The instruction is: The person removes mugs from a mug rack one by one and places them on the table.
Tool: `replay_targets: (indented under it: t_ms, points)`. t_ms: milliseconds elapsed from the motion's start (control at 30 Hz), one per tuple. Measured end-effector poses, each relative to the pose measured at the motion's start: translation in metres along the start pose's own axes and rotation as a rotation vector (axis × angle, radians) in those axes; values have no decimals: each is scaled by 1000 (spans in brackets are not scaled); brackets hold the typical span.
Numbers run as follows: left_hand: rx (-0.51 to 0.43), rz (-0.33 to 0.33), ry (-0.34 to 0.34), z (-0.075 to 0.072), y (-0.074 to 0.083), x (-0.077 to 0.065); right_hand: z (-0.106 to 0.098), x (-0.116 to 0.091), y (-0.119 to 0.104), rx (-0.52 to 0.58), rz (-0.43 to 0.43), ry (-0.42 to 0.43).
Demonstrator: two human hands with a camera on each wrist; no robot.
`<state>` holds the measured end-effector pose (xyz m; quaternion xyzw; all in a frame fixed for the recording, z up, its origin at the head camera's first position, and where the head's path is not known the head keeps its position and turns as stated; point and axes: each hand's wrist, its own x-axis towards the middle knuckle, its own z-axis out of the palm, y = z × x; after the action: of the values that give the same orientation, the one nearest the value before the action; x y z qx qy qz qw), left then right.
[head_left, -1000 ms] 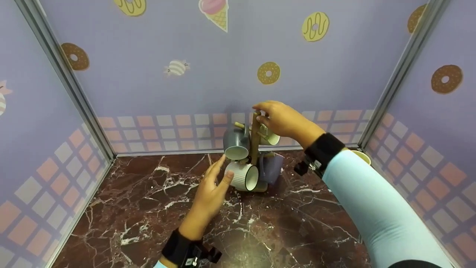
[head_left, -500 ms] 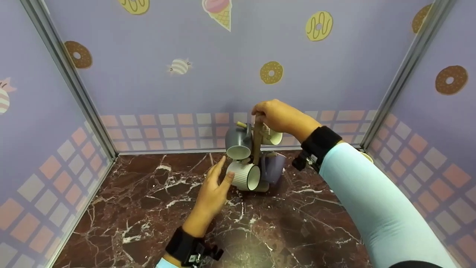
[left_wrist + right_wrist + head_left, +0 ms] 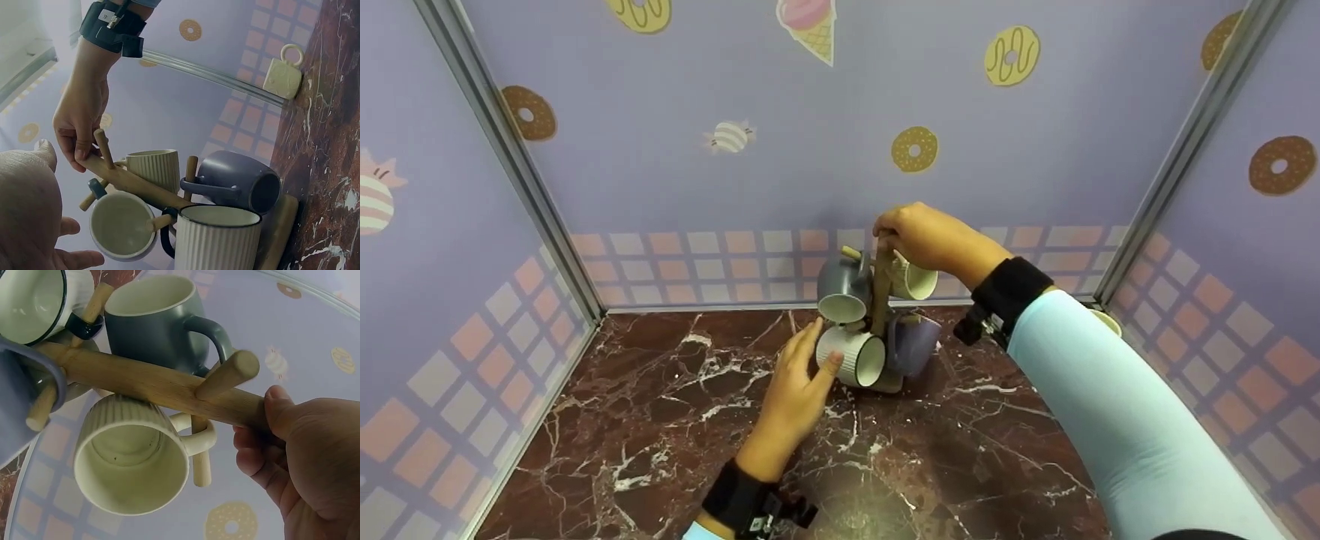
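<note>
My right hand grips the top of a wooden mug tree's post, thumb on one side and fingers curled on the other. Mugs hang from its pegs: a grey-blue mug upper left, a white ribbed mug with a dark rim lower left, a cream ribbed mug upper right, and a purple-blue mug lower right. My left hand is beside the white mug, fingers extended and thumb apart. Its thumb overlaps that mug in the head view; whether they touch I cannot tell.
Another cream mug stands on the dark red marbled table by the right wall, partly behind my right sleeve in the head view. A patterned purple wall rises close behind the mug tree.
My right fingers have closed more fully round the post top. The cream ribbed mug shows slightly more to the right. My left hand has come a little nearer the white mug. The view has shifted slightly.
</note>
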<state>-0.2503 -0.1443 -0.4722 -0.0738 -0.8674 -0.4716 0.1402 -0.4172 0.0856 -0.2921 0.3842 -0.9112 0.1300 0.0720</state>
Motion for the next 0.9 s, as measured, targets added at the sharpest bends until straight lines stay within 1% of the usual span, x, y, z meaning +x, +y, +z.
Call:
replay_targets:
  t_ms: [133, 267, 400, 500, 900]
  points:
    - [-1, 14, 15, -1, 0, 0, 0, 3, -6, -7, 11, -9]
    - [-4, 21, 25, -1, -1, -1, 2, 5, -9, -37, 34, 4]
    - [-14, 15, 32, -2, -1, -1, 6, 8, -11, -101, 79, 35]
    - [-21, 12, 33, -3, 0, -2, 10, 11, -13, -128, 118, 54]
    - [-23, 10, 22, -5, 3, -1, 14, 23, -21, -76, 316, 115]
